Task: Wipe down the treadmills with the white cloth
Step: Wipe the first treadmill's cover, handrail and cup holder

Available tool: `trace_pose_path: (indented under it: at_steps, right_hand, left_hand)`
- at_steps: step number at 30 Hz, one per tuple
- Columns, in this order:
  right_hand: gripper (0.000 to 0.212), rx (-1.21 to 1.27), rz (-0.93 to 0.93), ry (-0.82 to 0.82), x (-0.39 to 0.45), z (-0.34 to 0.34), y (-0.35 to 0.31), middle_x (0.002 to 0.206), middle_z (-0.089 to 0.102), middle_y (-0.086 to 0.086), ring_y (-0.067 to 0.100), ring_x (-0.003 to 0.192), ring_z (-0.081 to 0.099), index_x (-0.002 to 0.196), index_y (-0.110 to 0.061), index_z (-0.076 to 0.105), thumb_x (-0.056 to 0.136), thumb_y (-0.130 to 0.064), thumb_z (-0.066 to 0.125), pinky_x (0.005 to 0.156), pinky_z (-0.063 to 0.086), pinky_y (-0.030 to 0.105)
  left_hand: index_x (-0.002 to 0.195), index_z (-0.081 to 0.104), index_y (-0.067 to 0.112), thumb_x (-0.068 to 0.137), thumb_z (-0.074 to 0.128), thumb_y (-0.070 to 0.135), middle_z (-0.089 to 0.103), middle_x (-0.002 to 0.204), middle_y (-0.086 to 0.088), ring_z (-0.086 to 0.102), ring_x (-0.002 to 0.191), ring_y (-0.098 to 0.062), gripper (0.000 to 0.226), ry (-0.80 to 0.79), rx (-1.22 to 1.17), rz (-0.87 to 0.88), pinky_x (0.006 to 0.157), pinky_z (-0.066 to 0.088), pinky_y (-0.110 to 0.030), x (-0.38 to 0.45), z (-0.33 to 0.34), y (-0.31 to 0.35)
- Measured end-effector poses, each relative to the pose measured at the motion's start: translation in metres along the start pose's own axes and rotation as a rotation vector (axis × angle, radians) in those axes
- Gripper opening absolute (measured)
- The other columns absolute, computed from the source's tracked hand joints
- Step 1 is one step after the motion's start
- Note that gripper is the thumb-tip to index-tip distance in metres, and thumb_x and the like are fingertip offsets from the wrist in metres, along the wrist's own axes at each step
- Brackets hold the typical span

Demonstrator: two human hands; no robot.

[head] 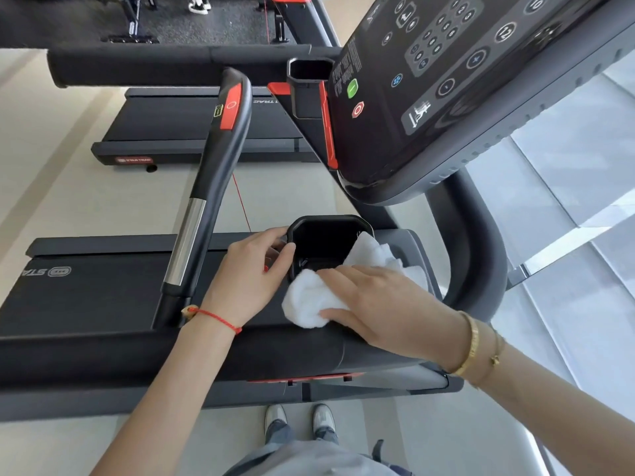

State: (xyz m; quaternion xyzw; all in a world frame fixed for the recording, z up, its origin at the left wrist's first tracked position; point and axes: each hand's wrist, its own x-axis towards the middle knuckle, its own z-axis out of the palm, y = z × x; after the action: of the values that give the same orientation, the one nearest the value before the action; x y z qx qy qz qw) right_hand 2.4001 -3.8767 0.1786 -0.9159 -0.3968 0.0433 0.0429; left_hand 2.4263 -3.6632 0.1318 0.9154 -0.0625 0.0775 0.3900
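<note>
**Wiping in progress at the cup holder (326,240) of the nearest treadmill (86,297).**
The white cloth (311,298) lies across the cup holder's near rim, one end draped inside. The right hand (385,304) presses it with flat fingers, grip released; the left hand (254,273) grasps the left rim. Probably early: console (446,80), handrail (220,146) and farther treadmills (192,121) likely remain.

Bunched white cloth (311,298) over the cup holder (326,220) rim of the near black treadmill (86,297), perhaps partly inside.
</note>
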Motion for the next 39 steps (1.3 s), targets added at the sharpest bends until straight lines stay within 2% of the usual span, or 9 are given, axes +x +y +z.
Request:
trace_pose_path:
  at_steps: [6,12,19,22,25,28,30,33,39]
  right_hand:
    - [0.043,0.029,0.009,0.021,-0.003,0.001,0.011,0.107,0.059,-0.005,0.017,0.096,0.057,0.123,-0.018,0.046,0.099,-0.050,0.032,0.067,0.028,0.025]
    - [0.040,0.100,0.101,0.077,0.002,0.006,-0.010,0.102,0.060,-0.004,0.018,0.093,0.058,0.119,-0.017,0.050,0.099,-0.049,0.037,0.071,0.044,0.034]
    - [0.030,0.128,0.423,0.417,-0.030,0.010,0.003,0.097,0.060,0.009,0.025,0.087,0.053,0.115,-0.001,0.057,0.087,-0.007,0.066,0.070,0.034,0.026]
    - [0.038,0.256,0.562,0.489,-0.030,0.011,0.004,0.111,0.057,0.012,0.027,0.098,0.051,0.127,0.000,0.048,0.094,-0.015,0.060,0.076,0.032,0.023]
    - [0.048,0.287,0.607,0.434,-0.017,0.020,-0.004,0.124,0.053,0.011,0.027,0.107,0.053,0.137,-0.002,0.039,0.098,-0.028,0.050,0.073,0.019,0.015]
    - [0.053,0.371,0.682,0.375,0.001,0.026,-0.005,0.130,0.047,0.009,0.026,0.104,0.055,0.141,-0.006,0.029,0.099,-0.038,0.040,0.067,0.021,0.017]
    - [0.052,0.354,0.716,0.327,0.015,0.023,0.005,0.126,0.048,0.010,0.028,0.098,0.057,0.139,-0.006,0.028,0.100,-0.040,0.039,0.063,0.025,0.020]
    - [0.048,0.328,0.695,0.261,0.035,0.011,0.024,0.128,0.049,0.012,0.031,0.101,0.058,0.135,-0.004,0.034,0.101,-0.037,0.041,0.069,0.035,0.028]
    - [0.062,0.412,0.526,0.246,0.007,0.017,0.025,0.148,0.037,0.012,0.034,0.116,0.053,0.148,-0.006,0.021,0.099,-0.034,0.046,0.087,0.041,0.032]
  left_hand:
    - [0.128,0.062,0.020,0.096,0.056,0.029,0.068,0.104,0.008,0.064,0.089,-0.006,0.034,-0.011,0.002,-0.009,0.086,0.050,-0.022,-0.001,0.000,-0.001]
    - [0.125,0.064,0.022,0.095,0.057,0.028,0.069,0.102,0.009,0.063,0.089,-0.004,0.031,-0.007,-0.011,-0.011,0.085,0.051,-0.023,-0.002,-0.001,0.001]
    - [0.129,0.062,0.022,0.096,0.054,0.032,0.068,0.104,0.009,0.064,0.088,-0.004,0.036,-0.011,0.001,-0.010,0.087,0.051,-0.023,-0.002,-0.001,0.002]
    - [0.127,0.063,0.021,0.096,0.054,0.030,0.065,0.101,0.013,0.063,0.087,-0.002,0.033,-0.002,0.016,-0.010,0.084,0.048,-0.016,-0.002,0.001,0.003]
    - [0.126,0.063,0.023,0.097,0.054,0.029,0.069,0.102,0.011,0.063,0.086,0.001,0.031,-0.003,0.018,0.004,0.080,0.045,-0.007,-0.002,0.002,0.003]
    - [0.127,0.062,0.024,0.097,0.052,0.030,0.070,0.100,0.011,0.065,0.087,-0.001,0.032,-0.011,0.020,0.018,0.083,0.053,-0.022,-0.002,0.001,0.004]
    - [0.128,0.062,0.025,0.097,0.051,0.032,0.069,0.100,0.012,0.064,0.086,0.001,0.034,-0.018,0.029,0.013,0.081,0.050,-0.014,-0.002,0.002,0.003]
    - [0.127,0.062,0.026,0.096,0.051,0.033,0.065,0.096,0.016,0.060,0.083,0.009,0.033,-0.013,0.030,0.001,0.073,0.039,0.002,-0.002,0.002,0.004]
    - [0.126,0.063,0.025,0.096,0.054,0.031,0.069,0.104,0.011,0.064,0.087,0.002,0.032,0.002,0.012,-0.012,0.079,0.042,-0.004,-0.001,0.003,0.001]
